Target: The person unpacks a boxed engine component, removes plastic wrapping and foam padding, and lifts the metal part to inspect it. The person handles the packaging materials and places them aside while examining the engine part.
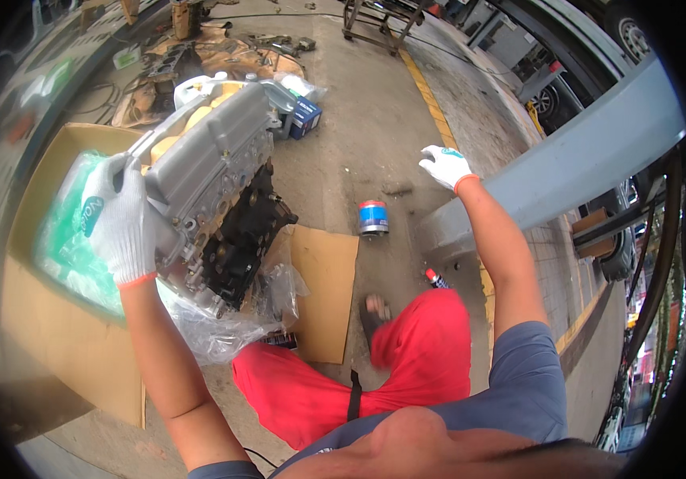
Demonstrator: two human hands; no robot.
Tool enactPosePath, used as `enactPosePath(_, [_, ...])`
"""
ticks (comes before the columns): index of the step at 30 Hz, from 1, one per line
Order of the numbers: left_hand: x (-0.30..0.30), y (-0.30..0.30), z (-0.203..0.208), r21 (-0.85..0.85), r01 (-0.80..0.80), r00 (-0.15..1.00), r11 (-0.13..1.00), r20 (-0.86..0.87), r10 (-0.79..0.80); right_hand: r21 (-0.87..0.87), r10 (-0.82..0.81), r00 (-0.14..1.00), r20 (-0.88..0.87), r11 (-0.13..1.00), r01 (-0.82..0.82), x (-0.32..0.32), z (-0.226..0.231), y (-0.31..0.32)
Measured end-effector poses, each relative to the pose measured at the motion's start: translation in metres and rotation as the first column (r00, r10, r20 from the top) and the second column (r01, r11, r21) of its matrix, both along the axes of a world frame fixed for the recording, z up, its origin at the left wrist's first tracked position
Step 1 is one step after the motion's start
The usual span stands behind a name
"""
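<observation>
My left hand (122,223), in a white knit glove with an orange cuff, is at the left end of an engine (215,152). Its fingers curl at the edge of the silver-grey valve cover (199,148); the fingertips are partly hidden. The engine has a black lower side part (245,239) and sits on clear plastic sheeting (223,335). Out to the right, my right hand (445,166), gloved alike, is raised with fingers apart and nothing in them. Below it, on the floor, stands a blue can with a red top (373,217).
An open cardboard box (31,215) with green plastic wrap (71,247) lies left of the engine. A cardboard flap (323,295) is near my knees. A grey lift post (559,144) slants at right, a spray can (436,279) by its base. A blue box (305,118) stands beyond the engine.
</observation>
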State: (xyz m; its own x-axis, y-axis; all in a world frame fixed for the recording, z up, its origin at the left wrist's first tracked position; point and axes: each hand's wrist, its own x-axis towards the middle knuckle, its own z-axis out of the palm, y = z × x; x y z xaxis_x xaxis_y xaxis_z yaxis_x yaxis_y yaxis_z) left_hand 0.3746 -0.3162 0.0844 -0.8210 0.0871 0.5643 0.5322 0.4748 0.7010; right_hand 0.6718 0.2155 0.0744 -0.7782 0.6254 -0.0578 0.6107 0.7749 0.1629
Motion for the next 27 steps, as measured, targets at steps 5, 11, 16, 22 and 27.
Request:
enactPosePath(5, [-0.004,-0.005,0.003,-0.006,0.025,1.0,1.0,0.015,-0.025,-0.131,-0.129,0.991,-0.031,0.984,0.124,0.017,-0.052,0.011])
enactPosePath(11, [-0.003,0.003,0.004,-0.014,-0.051,0.999,0.999,-0.017,0.05,-0.33,-0.131,0.991,-0.009,0.936,0.121,-0.028,-0.155,0.03])
enactPosePath(16, [-0.003,0.001,0.009,0.024,-0.083,0.992,0.996,0.093,0.08,-0.463,0.102,0.955,-0.278,0.857,-0.226,-0.153,-0.211,0.039])
enactPosePath(22, [0.013,0.017,0.011,-0.029,-0.27,0.933,0.963,0.24,0.269,-0.581,0.152,0.795,-0.587,0.605,-0.544,-0.327,-0.251,0.037])
enactPosePath(27, [0.04,0.019,0.019,-0.26,-0.479,0.826,0.838,0.191,0.531,-0.688,0.169,0.725,-0.668,0.232,-0.688,-0.463,-0.248,-0.025])
